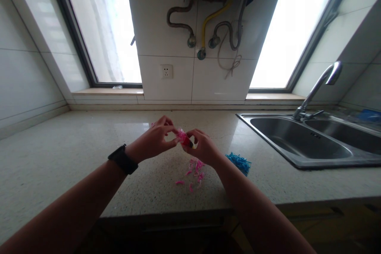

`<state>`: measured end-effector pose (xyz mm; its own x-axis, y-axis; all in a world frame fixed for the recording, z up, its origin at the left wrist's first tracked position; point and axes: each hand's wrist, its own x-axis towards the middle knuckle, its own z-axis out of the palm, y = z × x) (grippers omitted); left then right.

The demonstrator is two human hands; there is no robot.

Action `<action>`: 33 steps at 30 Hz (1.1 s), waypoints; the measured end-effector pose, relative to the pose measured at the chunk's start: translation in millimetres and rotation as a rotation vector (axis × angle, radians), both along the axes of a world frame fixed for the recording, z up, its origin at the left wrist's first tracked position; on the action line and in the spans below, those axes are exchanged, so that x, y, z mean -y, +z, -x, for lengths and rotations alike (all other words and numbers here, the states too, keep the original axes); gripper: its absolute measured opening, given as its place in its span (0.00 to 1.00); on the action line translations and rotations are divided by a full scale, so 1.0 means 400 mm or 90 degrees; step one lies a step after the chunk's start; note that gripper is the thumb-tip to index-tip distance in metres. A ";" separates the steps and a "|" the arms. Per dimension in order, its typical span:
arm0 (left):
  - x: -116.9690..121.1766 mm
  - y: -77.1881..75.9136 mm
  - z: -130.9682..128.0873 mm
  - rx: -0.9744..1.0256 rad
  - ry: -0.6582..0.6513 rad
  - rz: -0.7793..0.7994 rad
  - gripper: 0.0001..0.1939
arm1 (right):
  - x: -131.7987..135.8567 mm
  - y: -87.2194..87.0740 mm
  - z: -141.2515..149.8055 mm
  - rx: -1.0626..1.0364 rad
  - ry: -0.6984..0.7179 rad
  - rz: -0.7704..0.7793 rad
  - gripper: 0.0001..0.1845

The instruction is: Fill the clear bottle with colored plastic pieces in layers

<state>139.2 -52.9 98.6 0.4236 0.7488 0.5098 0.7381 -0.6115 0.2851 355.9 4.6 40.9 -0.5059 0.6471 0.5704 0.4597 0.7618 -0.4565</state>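
Observation:
Above the counter, my left hand (pixel 163 133), with a black watch on its wrist, pinches the left end of a small pink-and-red item (pixel 183 138) that looks like a packet in clear plastic. The fingers of my right hand (pixel 201 145) close on its darker right end. I cannot make out exactly what the item is. Several short pink and pale twisted pieces (pixel 196 166) lie scattered on the counter below my hands. A heap of thin blue pieces (pixel 239 162) rests just beyond my right forearm. Something pink is partly hidden behind my left hand.
The speckled stone counter (pixel 139 194) runs along the tiled wall. A steel double sink (pixel 297 139) with a chrome faucet (pixel 315 87) is set into its right side. A wall socket (pixel 166 71) and hanging pipes (pixel 205 24) are on the wall between two windows.

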 end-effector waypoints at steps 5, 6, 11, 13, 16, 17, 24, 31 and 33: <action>0.001 0.001 -0.004 0.026 -0.013 0.023 0.15 | -0.007 -0.010 0.002 -0.051 0.023 0.029 0.16; -0.001 0.000 -0.003 0.061 -0.010 0.030 0.17 | -0.009 -0.012 0.003 -0.069 0.029 0.047 0.17; -0.025 -0.034 -0.002 0.262 -0.016 0.091 0.28 | -0.016 -0.018 0.011 -0.151 0.055 0.178 0.19; -0.038 -0.067 -0.009 0.316 -0.052 0.177 0.35 | -0.019 -0.021 0.017 -0.188 0.065 0.230 0.20; -0.055 -0.122 -0.024 0.344 -0.146 0.310 0.35 | -0.025 -0.028 0.026 -0.240 0.088 0.278 0.21; -0.059 -0.138 -0.029 0.349 -0.163 0.331 0.32 | -0.027 -0.030 0.027 -0.250 0.102 0.295 0.22; -0.076 -0.218 -0.017 0.384 -0.108 0.309 0.21 | -0.057 -0.034 -0.029 -0.010 0.116 0.217 0.15; -0.079 -0.251 -0.005 0.399 -0.054 0.339 0.23 | -0.051 -0.030 -0.090 0.288 0.194 0.089 0.18; -0.079 -0.253 -0.005 0.399 -0.056 0.342 0.23 | -0.041 -0.026 -0.095 0.295 0.182 0.089 0.17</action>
